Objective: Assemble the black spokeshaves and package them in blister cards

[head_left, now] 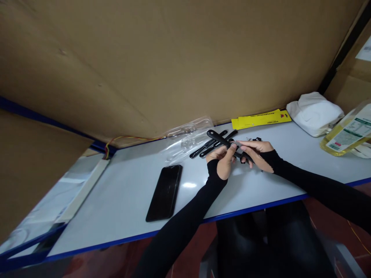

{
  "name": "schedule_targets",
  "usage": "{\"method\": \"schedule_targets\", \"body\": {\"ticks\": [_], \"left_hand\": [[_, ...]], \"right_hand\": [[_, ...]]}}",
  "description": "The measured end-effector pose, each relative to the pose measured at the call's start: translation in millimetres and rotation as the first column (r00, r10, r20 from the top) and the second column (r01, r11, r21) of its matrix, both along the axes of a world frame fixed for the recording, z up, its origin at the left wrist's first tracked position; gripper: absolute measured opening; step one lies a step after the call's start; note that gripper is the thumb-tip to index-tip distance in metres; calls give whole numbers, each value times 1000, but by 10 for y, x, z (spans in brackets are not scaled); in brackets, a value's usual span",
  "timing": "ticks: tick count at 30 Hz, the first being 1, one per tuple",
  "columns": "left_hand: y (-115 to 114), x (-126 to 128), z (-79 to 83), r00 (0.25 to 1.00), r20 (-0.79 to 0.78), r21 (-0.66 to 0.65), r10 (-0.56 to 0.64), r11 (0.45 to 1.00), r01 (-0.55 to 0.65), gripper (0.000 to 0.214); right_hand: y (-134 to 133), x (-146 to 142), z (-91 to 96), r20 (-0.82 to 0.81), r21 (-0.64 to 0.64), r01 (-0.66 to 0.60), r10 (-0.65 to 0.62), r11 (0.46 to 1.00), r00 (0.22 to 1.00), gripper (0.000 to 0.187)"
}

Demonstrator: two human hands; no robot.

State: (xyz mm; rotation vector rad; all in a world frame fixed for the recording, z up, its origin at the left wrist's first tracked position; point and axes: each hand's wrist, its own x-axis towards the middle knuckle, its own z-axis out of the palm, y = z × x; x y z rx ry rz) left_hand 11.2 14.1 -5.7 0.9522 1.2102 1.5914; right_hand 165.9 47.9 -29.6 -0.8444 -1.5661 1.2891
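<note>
A black spokeshave, its handle pierced by a hole at the end, is held above the table in my left hand, with the fingers wrapped round its middle. My right hand is closed, pinching a small grey metal blade against the spokeshave's body. The fingers partly hide where the two parts meet. Just behind my left hand, several more black handled pieces lie on the table. Small metal and black hardware sits behind my right hand, too small to make out fully.
Clear plastic packaging and yellow printed cards lie along the cardboard wall. A black phone rests left of my hands on the white table. A white cloth bundle and a yellow-liquid bottle stand right.
</note>
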Motion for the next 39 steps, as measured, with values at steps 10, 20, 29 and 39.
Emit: {"method": "schedule_targets", "body": {"ticks": [10,20,29,39], "left_hand": [[38,-44,19,996,51,-54,78,996,-76,36],[174,-298,35,998,57,-107,-2,994,8,28],[141,-312,101,990,49,-149,-135,979,141,29],[161,-246,-126,986,52,-182,-157,970,164,39]], "right_hand": [[146,165,80,190,212,175,-216,962,958,47],[404,467,156,609,498,-145,-226,855,760,29],[257,154,-92,703,444,-159,-233,882,672,26],[282,303,310,158,175,1,-29,985,987,53]]}}
